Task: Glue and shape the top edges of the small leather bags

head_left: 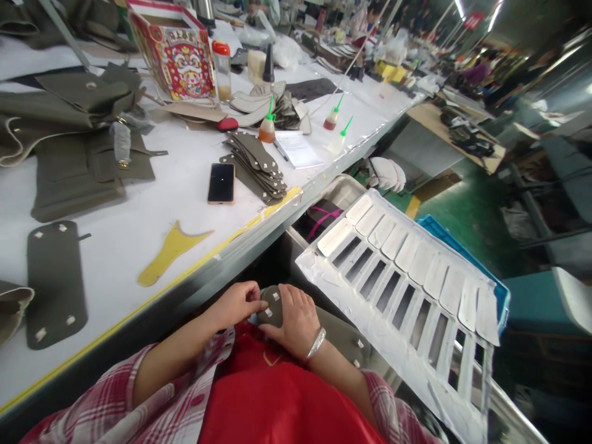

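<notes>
Below the table edge, over a red apron (282, 401), both my hands hold one olive-green leather piece (271, 306) with small white tabs on it. My left hand (239, 303) pinches its left end with fingers closed. My right hand (296, 320), with a silver bracelet at the wrist, lies curled over the piece's right side. More of the olive leather (345, 336) runs out to the right under my right forearm.
A white table (152, 203) with a yellow-taped edge carries a phone (221, 182), a stack of olive leather pieces (258, 165), a flat olive piece (54, 280), a yellow template (169, 251), glue bottles (267, 126) and olive bags (78, 142). A white slotted rack (407, 290) stands at my right.
</notes>
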Available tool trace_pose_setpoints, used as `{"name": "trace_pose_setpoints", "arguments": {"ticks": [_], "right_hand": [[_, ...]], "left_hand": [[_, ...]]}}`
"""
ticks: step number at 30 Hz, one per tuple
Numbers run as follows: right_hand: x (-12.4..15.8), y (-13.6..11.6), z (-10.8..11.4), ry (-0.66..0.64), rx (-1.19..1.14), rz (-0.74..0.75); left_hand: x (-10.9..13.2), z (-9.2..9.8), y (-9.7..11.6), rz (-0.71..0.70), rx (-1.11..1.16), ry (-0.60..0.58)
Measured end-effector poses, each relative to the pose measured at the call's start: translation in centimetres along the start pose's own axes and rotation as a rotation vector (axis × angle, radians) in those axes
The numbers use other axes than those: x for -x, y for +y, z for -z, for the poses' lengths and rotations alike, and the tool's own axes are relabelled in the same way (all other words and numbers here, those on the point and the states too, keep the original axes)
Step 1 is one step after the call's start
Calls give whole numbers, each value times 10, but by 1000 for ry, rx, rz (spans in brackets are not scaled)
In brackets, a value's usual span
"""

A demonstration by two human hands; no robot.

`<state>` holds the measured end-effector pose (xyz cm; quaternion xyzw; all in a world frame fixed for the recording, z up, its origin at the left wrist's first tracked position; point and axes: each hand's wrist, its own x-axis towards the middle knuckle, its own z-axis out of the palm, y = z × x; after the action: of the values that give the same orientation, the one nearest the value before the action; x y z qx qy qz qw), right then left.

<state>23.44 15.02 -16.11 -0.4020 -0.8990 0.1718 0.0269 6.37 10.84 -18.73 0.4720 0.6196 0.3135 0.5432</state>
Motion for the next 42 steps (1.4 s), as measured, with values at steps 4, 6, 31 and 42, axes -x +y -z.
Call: {"name": "trace_pose_setpoints", "arguments": {"ticks": [4,6,31,42], "right_hand": [[1,-1,1,18,-11,-20],[2,-1,-1,26,-10,-14],[3,7,-2,-8,-21,58],[0,5,1,-43,-24,19]], "left_hand": [[-1,3,-1,-7,-5,-17],[-1,3,0,-30,-79,23],[2,-10,-2,-76,-207,166],[-6,-4,-11,-127,5,27]]}}
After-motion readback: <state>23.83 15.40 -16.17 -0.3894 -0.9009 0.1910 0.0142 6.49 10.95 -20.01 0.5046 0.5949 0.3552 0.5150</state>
